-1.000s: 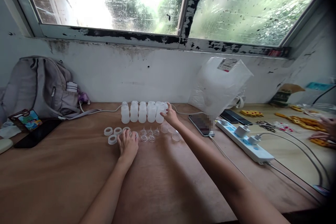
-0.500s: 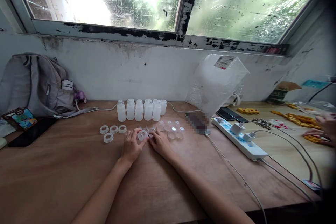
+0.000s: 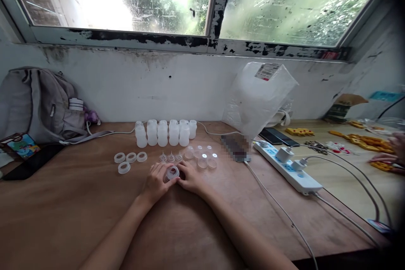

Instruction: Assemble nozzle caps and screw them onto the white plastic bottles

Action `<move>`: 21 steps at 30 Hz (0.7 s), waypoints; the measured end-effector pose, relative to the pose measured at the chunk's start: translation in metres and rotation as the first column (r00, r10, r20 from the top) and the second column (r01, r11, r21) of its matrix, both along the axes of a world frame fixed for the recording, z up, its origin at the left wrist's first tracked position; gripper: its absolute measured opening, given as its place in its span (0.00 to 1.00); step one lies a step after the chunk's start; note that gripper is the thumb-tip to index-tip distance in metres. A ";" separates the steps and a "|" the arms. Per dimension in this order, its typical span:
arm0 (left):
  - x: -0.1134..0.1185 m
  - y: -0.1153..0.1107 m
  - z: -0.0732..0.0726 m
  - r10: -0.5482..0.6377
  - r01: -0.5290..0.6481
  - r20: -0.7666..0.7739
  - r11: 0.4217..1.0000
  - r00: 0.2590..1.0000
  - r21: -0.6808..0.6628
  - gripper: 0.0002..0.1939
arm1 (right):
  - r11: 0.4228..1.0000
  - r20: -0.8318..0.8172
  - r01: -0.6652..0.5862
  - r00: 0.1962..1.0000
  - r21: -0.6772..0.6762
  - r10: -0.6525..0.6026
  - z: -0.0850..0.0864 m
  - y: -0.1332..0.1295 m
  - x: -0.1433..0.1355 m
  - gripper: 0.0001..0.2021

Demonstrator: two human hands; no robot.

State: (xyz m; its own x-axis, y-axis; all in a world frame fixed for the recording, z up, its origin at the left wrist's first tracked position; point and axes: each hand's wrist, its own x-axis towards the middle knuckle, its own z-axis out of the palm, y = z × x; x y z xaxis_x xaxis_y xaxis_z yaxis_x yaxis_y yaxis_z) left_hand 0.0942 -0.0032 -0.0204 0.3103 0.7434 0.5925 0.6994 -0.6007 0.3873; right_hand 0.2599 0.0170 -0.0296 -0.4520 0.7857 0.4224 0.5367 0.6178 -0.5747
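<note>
Between my hands a translucent ring [image 3: 172, 172] is held just above the brown table [image 3: 177, 228]. My left hand [image 3: 157, 181] grips its left side with bent fingers. My right hand [image 3: 190, 176] closes on its right side. Beyond my fingertips stand three clear pointed nipple-like pieces [image 3: 171, 157]. Several loose white rings [image 3: 123, 168] lie to the left. To the right are several clear round caps [image 3: 202, 163]. Several frosted bottles [image 3: 162, 133] stand in a group behind all of these.
A white power strip [image 3: 287, 166] with plugs and cables lies at the right, near a phone [image 3: 236, 147]. A plastic bag [image 3: 259, 97] leans on the wall. The grey backpack [image 3: 41, 105] is far left. Another person's hand [image 3: 387, 156] is near yellow parts [image 3: 363, 139].
Both hands have come a little nearer to me with the ring between them, uncovering the pointed pieces. The whole view has shifted slightly.
</note>
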 end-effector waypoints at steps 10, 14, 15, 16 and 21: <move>-0.004 0.004 0.003 0.033 -0.041 -0.100 0.996 0.994 -0.081 0.15 | 0.991 -0.132 0.122 0.983 -0.050 -0.127 -0.002 0.004 -0.003 0.10; -0.004 0.007 0.002 0.001 -0.016 -0.135 0.994 0.991 -0.104 0.15 | 0.992 -0.118 0.124 0.985 -0.034 -0.127 -0.003 0.005 -0.004 0.09; -0.003 0.007 0.001 -0.001 -0.015 -0.141 0.994 0.990 -0.112 0.14 | 0.992 -0.114 0.124 0.985 -0.030 -0.127 -0.003 0.005 -0.004 0.09; -0.003 0.006 0.001 0.001 -0.019 -0.148 0.992 0.989 -0.122 0.14 | 0.992 -0.108 0.126 0.986 -0.026 -0.128 -0.004 0.005 -0.004 0.09; -0.003 0.003 0.001 0.029 -0.058 -0.183 0.986 0.983 -0.155 0.16 | 0.992 -0.092 0.128 0.988 -0.004 -0.128 -0.005 0.005 -0.005 0.07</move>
